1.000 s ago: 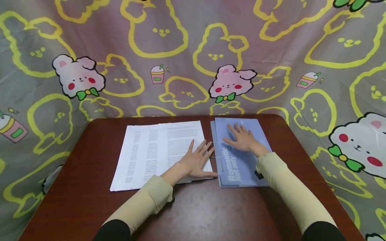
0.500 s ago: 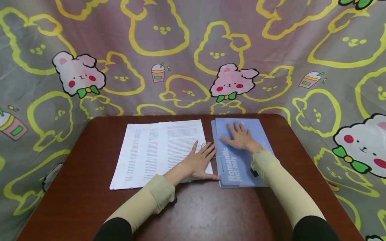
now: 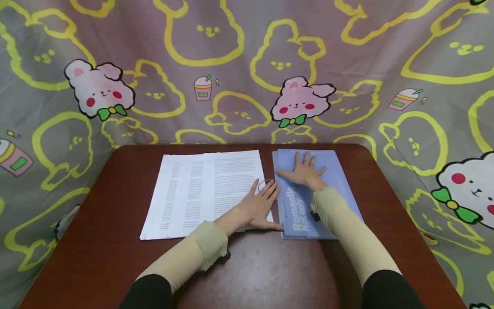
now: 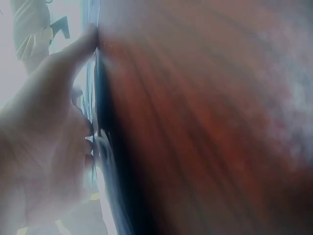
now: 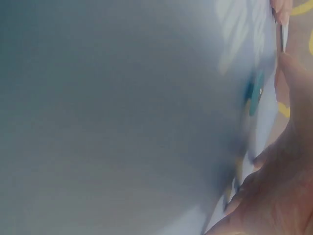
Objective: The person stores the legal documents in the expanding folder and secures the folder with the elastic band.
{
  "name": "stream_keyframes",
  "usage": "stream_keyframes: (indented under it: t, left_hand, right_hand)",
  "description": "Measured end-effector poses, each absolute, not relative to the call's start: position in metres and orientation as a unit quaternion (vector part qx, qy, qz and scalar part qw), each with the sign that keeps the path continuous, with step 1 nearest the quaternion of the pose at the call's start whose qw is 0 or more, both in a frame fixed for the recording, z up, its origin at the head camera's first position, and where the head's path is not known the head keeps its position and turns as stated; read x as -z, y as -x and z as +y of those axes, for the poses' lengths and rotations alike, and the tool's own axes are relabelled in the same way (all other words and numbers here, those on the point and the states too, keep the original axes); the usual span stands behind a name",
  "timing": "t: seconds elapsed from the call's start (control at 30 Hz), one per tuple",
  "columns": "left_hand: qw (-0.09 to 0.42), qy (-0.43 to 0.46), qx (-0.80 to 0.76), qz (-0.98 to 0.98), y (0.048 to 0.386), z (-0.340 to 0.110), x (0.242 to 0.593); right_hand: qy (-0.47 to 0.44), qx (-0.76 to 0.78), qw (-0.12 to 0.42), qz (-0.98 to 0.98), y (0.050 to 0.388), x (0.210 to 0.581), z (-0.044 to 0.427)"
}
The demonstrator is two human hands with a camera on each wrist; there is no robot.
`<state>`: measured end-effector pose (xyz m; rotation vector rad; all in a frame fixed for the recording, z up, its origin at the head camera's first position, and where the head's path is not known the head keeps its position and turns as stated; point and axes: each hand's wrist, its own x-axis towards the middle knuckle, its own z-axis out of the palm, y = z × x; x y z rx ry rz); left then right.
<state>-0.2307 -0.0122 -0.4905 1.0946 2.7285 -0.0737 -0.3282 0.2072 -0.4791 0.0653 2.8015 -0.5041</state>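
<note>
A blue folder (image 3: 328,180) printed "Romantic Not only" lies closed on the table, to the right of several overlapping sheets of printed paper (image 3: 189,193). My right hand (image 3: 305,174) rests on the folder's upper part with its fingers spread. My left hand (image 3: 258,210) lies spread over the right edge of the paper, its thumb reaching the folder's lower left corner. Between paper and folder, a thin metal ring (image 3: 263,184) shows beside the left fingers. In the left wrist view, the thumb (image 4: 80,46) touches the folder's edge. The right wrist view is mostly filled by the blurred cover (image 5: 122,122).
The dark red wooden table (image 3: 247,270) extends in front of the paper and to both sides. A curtain (image 3: 231,64) with cartoon bears hangs behind the table and along its sides.
My right hand has slid a little left on the folder, and its fingers have turned to point more straight away from me. The left hand has shifted slightly right. The view has tilted slightly.
</note>
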Motion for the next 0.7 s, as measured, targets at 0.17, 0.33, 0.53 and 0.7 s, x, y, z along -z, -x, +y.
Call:
stream_keyframes:
  t: [0.17, 0.33, 0.53, 0.7]
  left_hand:
    - [0.095, -0.373, 0.036, 0.922, 0.2283, -0.0118, 0.4878]
    - [0.095, -0.375, 0.037, 0.921, 0.2291, -0.0114, 0.4882]
    - [0.098, -0.375, 0.045, 0.921, 0.2283, -0.0119, 0.4868]
    - [0.1, -0.377, 0.044, 0.92, 0.2287, -0.0113, 0.487]
  right_hand:
    - [-0.046, 0.191, 0.15, 0.969, 0.3346, 0.4849, 0.2015]
    - [-0.06, 0.198, 0.159, 0.965, 0.3347, 0.48, 0.1962]
    - [-0.057, 0.197, 0.167, 0.964, 0.3357, 0.481, 0.1956]
    - [-0.046, 0.197, 0.169, 0.965, 0.3364, 0.4859, 0.1998]
